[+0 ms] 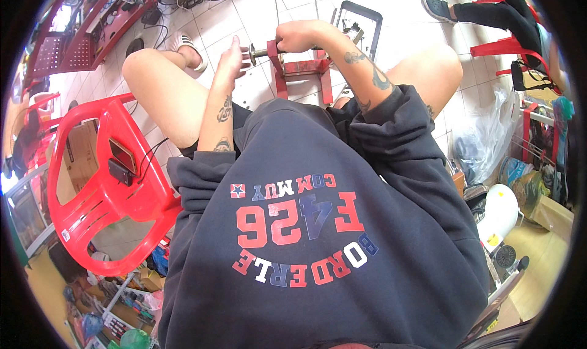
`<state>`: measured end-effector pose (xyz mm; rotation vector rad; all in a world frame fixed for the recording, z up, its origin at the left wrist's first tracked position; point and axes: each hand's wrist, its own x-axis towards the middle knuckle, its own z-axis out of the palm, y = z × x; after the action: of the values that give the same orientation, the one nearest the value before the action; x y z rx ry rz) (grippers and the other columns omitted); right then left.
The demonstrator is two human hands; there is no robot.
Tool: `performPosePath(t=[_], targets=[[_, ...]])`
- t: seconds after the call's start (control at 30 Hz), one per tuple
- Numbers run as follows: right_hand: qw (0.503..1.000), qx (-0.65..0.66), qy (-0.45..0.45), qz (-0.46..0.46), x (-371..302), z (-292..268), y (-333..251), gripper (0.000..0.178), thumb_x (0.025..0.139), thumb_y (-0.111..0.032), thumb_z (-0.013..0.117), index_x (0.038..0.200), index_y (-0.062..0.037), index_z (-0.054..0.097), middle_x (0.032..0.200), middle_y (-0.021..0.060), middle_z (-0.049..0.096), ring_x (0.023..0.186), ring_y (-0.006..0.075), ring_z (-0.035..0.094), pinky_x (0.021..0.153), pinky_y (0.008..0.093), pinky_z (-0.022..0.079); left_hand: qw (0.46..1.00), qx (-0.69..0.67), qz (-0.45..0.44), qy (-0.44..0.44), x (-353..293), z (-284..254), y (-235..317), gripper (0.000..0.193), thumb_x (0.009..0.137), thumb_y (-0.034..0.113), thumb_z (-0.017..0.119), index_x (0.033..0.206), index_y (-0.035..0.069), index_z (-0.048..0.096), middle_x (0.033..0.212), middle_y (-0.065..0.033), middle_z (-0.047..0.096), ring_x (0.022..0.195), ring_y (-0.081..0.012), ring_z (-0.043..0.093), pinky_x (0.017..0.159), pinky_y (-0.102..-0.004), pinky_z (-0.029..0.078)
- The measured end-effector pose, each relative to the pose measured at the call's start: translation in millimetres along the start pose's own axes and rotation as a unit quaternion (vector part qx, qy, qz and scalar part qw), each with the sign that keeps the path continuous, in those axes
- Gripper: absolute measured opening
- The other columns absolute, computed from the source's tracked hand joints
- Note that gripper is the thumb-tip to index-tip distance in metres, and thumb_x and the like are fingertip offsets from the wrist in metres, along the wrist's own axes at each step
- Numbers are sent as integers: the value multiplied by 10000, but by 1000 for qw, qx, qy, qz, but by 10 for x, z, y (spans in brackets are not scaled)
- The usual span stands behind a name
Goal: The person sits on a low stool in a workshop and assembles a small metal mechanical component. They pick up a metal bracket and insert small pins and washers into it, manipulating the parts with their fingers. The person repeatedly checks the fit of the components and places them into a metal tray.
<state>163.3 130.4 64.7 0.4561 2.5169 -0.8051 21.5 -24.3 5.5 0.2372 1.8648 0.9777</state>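
Note:
In front of my knees a red metal stand [302,67] rests on the tiled floor. A metal shaft [263,52] sticks out from its left upright and carries a round flange at its outer end. Beside that flange is my left hand [232,60], fingers stretched out and holding nothing that I can see. My right hand [297,36] is curled closed at the top of the left upright, by the shaft. What lies inside those fingers is hidden.
A black rectangular frame [374,20] lies beyond the stand, with metal parts near it. At my left, a red plastic chair [113,193] holds a phone [123,156] and a black device. Another person's leg [483,14] is at far right, above a clear plastic bag [483,135].

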Motion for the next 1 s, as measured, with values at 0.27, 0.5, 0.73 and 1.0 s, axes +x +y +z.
performPosePath(t=[0.27, 0.5, 0.73, 1.0], targets=[[992, 93, 86, -20, -7, -83, 188, 341, 871, -174, 498, 1073, 32, 680, 947, 226, 700, 906, 323, 674, 832, 412, 513, 911, -313, 253, -87, 64, -47, 94, 506, 1036, 443, 356, 1070, -2, 595, 942, -107, 637, 862, -237, 636, 784, -361, 508], [996, -15, -80, 20, -95, -9, -29, 371, 820, -145, 544, 1129, 25, 658, 1003, 213, 698, 906, 319, 669, 818, 422, 508, 961, -205, 185, 17, 43, -4, 43, 610, 1014, 529, 320, 1146, 1, 594, 1064, -141, 659, 977, -248, 635, 906, -396, 444], [999, 1, -40, 12, -196, -147, -98, 411, 822, -139, 533, 1184, 15, 651, 1046, 212, 699, 952, 314, 670, 857, 398, 508, 995, -40, 51, -69, 18, 97, -30, 907, 953, 725, 137, 1225, -8, 596, 1054, -127, 691, 945, -229, 654, 876, -383, 478], [999, 45, -13, 13, 69, 59, 237, 389, 834, -183, 539, 1145, 17, 662, 1034, 193, 704, 940, 304, 660, 852, 410, 498, 908, -292, 293, -60, 8, -51, 140, 650, 1051, 493, 284, 1045, -75, 600, 792, -132, 669, 741, -241, 682, 728, -329, 527]])
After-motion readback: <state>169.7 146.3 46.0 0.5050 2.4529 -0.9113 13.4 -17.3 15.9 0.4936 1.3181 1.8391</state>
